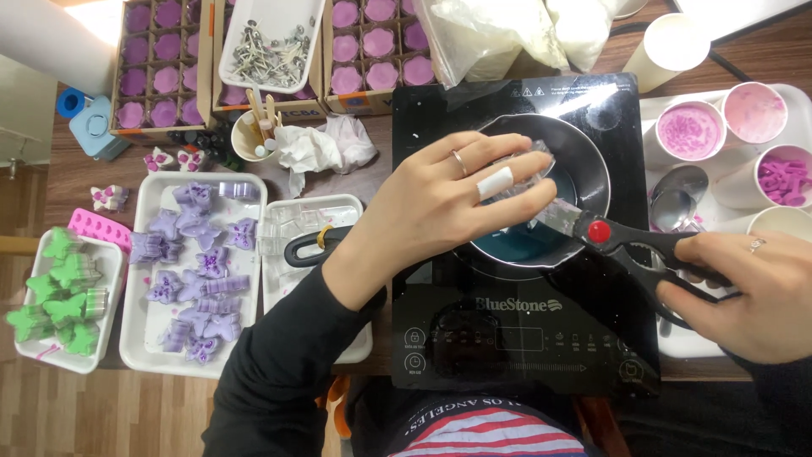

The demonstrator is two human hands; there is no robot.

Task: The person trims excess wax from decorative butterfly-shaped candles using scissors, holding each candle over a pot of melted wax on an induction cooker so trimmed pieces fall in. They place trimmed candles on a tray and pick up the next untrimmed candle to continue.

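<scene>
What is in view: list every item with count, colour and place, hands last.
Black induction cooktop: one, centre.
Black frying pan: one, teal liquid inside, on the cooktop.
Clear plastic packet: one, over the pan.
Black scissors with red pivot: one, right of the pan.
Purple butterfly-shaped wax pieces: many, on a white tray, left.
Green butterfly-shaped wax pieces: several, on a white tray, far left.
Paper cups of pink contents: about three, upper right.
Metal spoons: two, right.
Tray of metal wick tabs: one, top.
Left hand: holds the packet.
Right hand: grips the scissors.
</scene>
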